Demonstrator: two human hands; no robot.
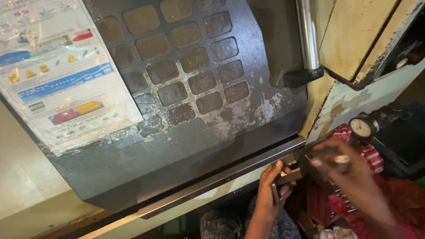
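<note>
My left fingers (280, 171) are clamped on a small dark metal bracket (287, 178), just under the lower rail (230, 177) of the worn machine panel (186, 88). My right hand (349, 177) is blurred, fingers curled on something small I cannot make out, near a dial gauge (361, 128) and red cloth (369, 155).

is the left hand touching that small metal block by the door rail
Touching. The head view shows the left hand with its fingers wrapped around the small metal block.

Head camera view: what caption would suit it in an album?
Left hand grips a small metal block; blurred right hand beside it, below a dark machine door.
</note>
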